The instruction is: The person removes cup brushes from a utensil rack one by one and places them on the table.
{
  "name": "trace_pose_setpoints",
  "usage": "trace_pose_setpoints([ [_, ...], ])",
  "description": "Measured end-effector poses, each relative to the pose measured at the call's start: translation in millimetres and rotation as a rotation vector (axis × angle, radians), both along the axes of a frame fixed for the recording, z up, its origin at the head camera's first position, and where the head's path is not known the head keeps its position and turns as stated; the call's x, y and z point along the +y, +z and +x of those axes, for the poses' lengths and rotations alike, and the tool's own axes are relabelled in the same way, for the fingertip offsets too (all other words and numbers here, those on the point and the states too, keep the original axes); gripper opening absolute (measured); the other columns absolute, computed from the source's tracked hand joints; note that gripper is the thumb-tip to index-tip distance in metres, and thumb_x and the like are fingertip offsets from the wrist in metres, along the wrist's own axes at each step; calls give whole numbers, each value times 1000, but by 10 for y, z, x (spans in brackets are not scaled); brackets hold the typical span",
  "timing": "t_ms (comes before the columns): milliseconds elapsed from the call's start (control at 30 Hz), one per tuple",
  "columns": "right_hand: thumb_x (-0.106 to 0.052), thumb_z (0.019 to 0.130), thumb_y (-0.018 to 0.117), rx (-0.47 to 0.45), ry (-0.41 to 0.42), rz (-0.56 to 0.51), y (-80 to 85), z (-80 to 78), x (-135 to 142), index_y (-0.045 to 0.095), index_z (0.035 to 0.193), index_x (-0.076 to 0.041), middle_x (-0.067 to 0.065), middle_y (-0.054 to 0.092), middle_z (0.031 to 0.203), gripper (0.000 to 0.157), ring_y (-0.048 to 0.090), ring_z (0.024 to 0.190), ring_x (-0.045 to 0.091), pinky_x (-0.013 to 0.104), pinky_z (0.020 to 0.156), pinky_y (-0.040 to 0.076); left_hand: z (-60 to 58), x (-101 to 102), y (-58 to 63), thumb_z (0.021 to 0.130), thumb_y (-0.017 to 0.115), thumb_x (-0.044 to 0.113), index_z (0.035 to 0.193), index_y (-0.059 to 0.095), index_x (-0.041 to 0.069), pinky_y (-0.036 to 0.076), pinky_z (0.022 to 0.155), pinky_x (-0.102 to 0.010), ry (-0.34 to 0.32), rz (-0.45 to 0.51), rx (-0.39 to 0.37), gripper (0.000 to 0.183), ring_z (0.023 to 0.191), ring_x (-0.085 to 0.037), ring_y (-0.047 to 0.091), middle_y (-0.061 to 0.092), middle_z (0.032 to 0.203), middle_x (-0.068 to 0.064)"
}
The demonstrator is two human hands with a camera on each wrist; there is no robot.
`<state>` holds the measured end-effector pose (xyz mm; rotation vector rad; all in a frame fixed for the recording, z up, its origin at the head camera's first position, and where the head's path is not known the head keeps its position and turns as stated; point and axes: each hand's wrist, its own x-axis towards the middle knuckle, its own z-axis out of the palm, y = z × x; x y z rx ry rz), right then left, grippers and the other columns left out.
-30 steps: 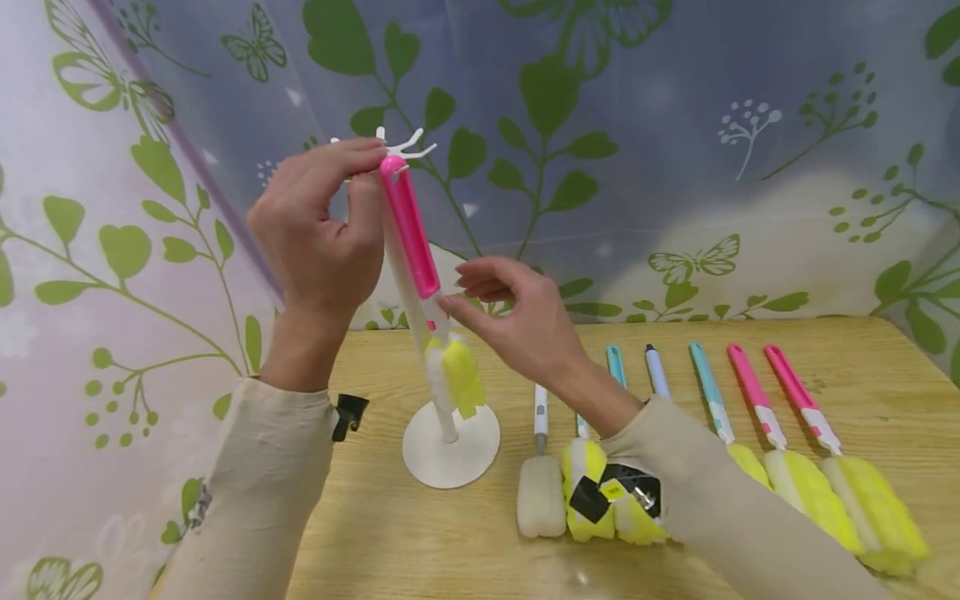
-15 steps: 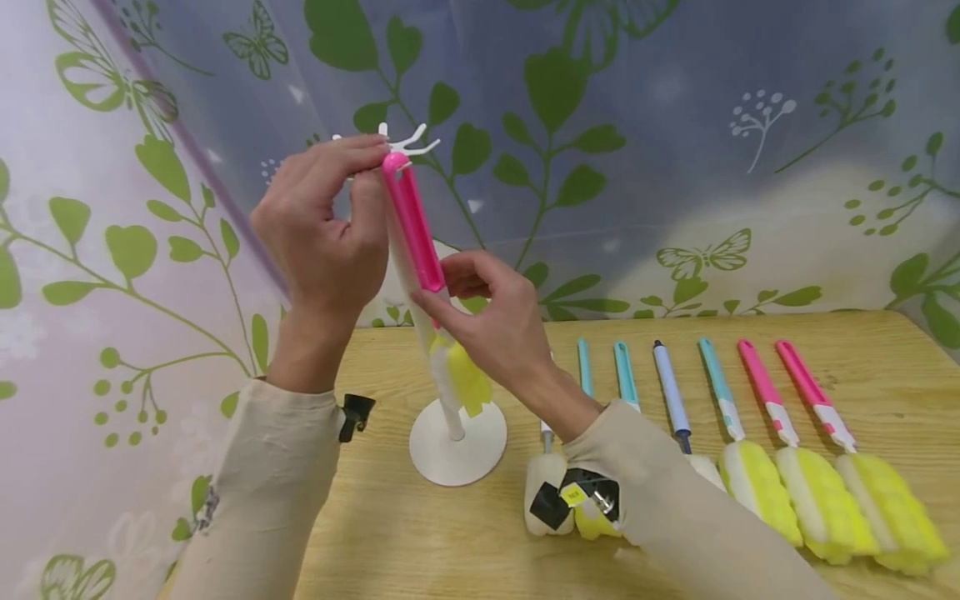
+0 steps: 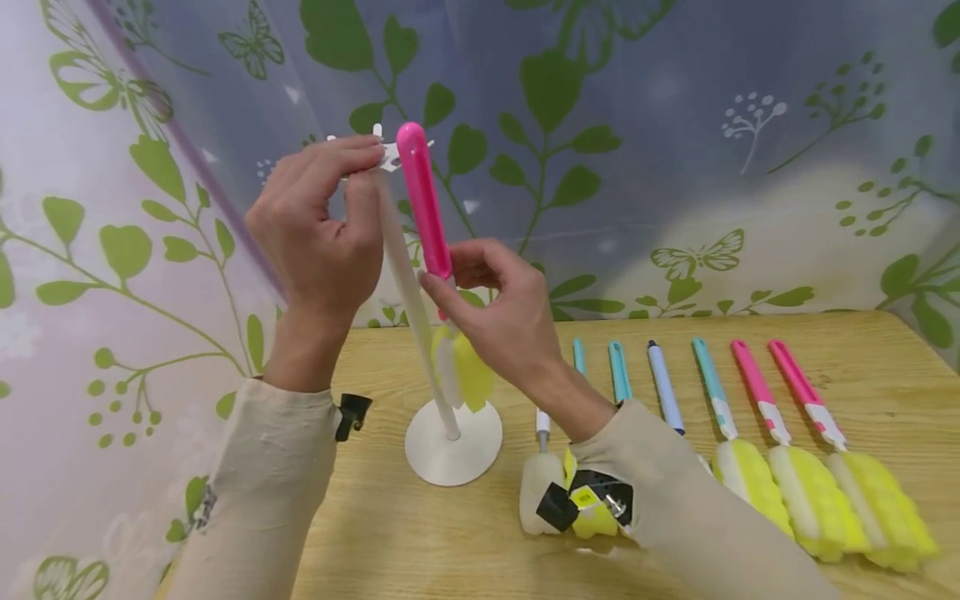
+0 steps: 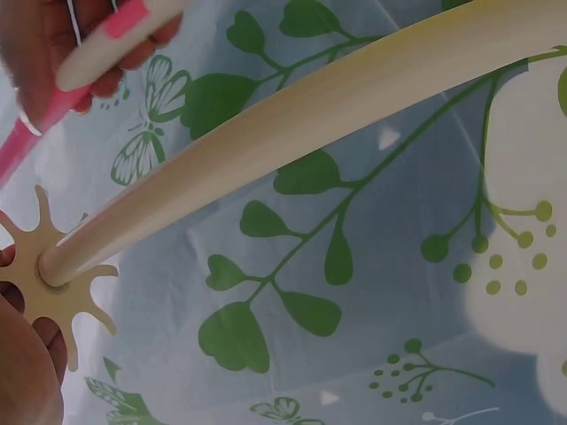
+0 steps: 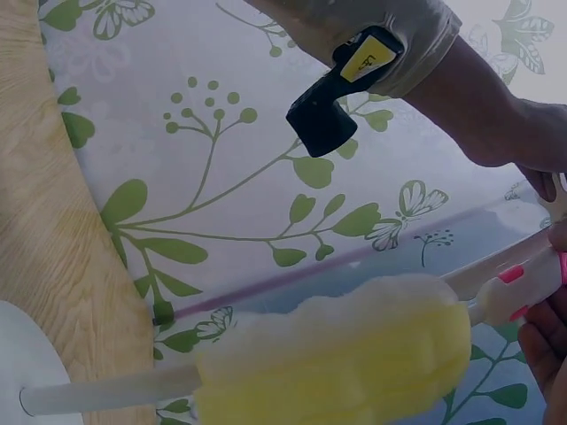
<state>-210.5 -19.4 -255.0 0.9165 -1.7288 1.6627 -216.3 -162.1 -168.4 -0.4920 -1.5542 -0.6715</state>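
A white stand [image 3: 480, 454] with a round base, a slim pole and a crown of curved hooks [image 4: 91, 274] rises from the table. My left hand [image 3: 318, 221] holds this crown at the top, its fingertips at the hooks. With thumb and fingers my right hand [image 3: 502, 308] pinches the white neck of a sponge bottle brush [image 3: 423, 196], just below its pink handle. The handle's rounded end stands beside and slightly above the crown, apart from the pole. Its yellow and white sponge head [image 5: 345, 363] points down and overlaps the pole in the right wrist view.
On the wooden table [image 3: 360, 517], several more sponge brushes lie in a row at the right, among them a pink-handled brush [image 3: 798, 379], a teal-handled brush [image 3: 708, 375] and a pale blue-handled brush [image 3: 663, 383]. A leaf-patterned curtain [image 3: 660, 167] hangs behind and at the left.
The right hand came in and took hold of the brush's neck. The pink handle, earlier hanging at a hook, has moved up and a little right, off it. The left hand stayed put.
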Motion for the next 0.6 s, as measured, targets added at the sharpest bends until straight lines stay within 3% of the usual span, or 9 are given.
trace_pose_setpoints([
  [300,-6,82,73,23,-13,-16,76,-36,338,64,102,1,4,67,87,23,64,77,13,33,71,54,-22,-55,-5,81,48,13,79,78,9,49,71,-32,3,29,10,30,81,-20,67,73,87,5],
  [433,-4,82,72,-26,-84,-2,93,-80,654,63,102,3,5,67,87,23,63,77,17,31,72,53,-49,-45,2,81,48,13,78,78,8,49,71,-31,-6,36,28,30,80,-21,67,73,86,4],
  [600,-7,83,72,-157,-221,46,110,-107,1192,64,104,2,3,67,90,25,63,81,17,25,77,51,-62,-46,12,81,47,12,77,78,7,48,71,-29,-9,43,38,31,80,-21,67,73,85,3],
])
